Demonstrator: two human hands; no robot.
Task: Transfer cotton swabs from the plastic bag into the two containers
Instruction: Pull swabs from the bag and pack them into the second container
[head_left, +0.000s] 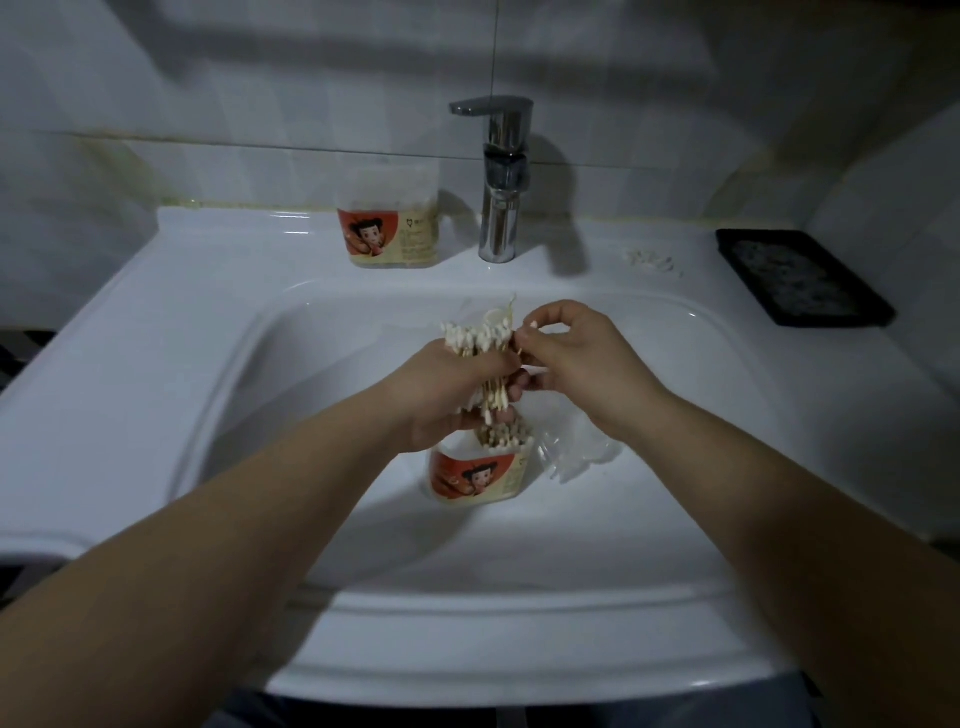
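My left hand (447, 389) grips a thick bundle of cotton swabs (480, 338) over the sink basin. My right hand (566, 353) pinches swabs at the bundle's right side. Directly below the bundle stands an open clear container (475, 475) with a cartoon label, partly filled with upright swabs. The crumpled clear plastic bag (576, 452) lies in the basin to its right. A second container (392, 228) with the same label stands on the sink ledge left of the faucet.
A chrome faucet (501, 176) rises at the back of the white sink (156, 322). A black tray (802, 278) sits on the right ledge, with a small clear object (652, 260) near it. Tiled wall behind.
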